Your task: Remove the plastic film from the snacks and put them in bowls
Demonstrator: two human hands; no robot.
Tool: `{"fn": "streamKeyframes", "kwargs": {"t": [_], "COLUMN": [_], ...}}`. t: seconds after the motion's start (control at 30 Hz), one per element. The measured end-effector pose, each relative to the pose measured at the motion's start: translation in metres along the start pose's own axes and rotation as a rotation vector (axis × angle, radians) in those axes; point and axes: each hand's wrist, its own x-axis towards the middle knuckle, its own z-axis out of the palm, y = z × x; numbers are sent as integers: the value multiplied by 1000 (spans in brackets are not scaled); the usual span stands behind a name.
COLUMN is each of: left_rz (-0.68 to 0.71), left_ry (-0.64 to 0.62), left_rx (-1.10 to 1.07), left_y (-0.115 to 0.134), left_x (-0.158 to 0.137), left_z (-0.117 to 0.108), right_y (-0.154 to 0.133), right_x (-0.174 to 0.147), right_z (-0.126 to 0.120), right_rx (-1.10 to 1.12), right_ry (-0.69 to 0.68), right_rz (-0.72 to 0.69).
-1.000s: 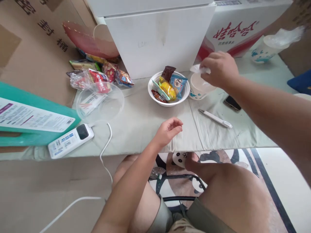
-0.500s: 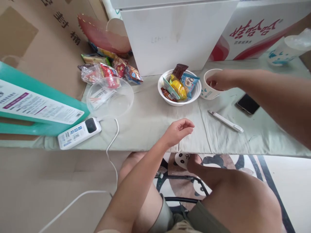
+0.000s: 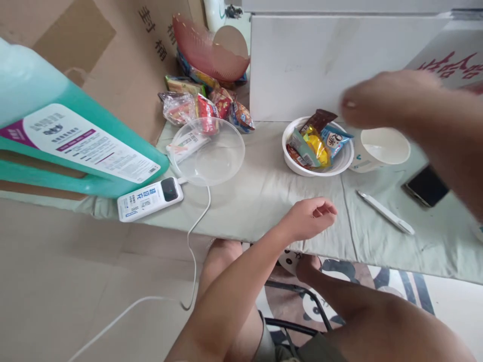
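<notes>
My right hand (image 3: 388, 100), smeared by motion, hovers above and left of a white paper cup (image 3: 392, 146). Its fingers look curled in, but what they hold, if anything, cannot be made out. To the cup's left stands a white bowl (image 3: 317, 172) with several wrapped snacks in it, among them a yellow packet (image 3: 316, 146), a blue packet (image 3: 335, 141) and a dark brown packet (image 3: 320, 119). My left hand (image 3: 311, 218) rests near the table's front edge, in front of the bowl. Its fingers are loosely bent, with a gap to the thumb and nothing seen between them.
A white pen-shaped tool (image 3: 385, 212) and a black phone (image 3: 426, 186) lie at the right. At the left are a clear plastic lid (image 3: 222, 156), a snack pile (image 3: 207, 108), a white power bank (image 3: 151, 199) with a cable and a large green jug (image 3: 105, 136). White boxes (image 3: 287, 70) stand behind.
My right hand has come up out of the paper cup and moved left above it. The view has shifted, so the table's things appear farther right. My left hand stays near the front edge.
</notes>
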Motion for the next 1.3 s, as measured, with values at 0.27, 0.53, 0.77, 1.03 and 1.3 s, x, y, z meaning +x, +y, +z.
{"fn": "streamKeyframes", "kwargs": {"t": [0.27, 0.53, 0.77, 1.03, 1.3], "left_rz": [-31, 9, 76, 93, 294], "left_ry": [11, 84, 123, -48, 227], "left_rx": [41, 72, -352, -377, -64], "left_y": [-3, 4, 0, -16, -30], "left_x": [-6, -16, -13, -10, 6], "left_z": [-13, -26, -32, -3, 10], "right_y": [-167, -135, -42, 34, 91], "right_x": [3, 0, -161, -272, -250], "right_z": [70, 58, 29, 122, 111], "right_rx": [140, 277, 1213, 1432, 800], "right_ry": [-286, -132, 96, 5, 221], "right_rz": [-470, -321, -209, 214, 55]}}
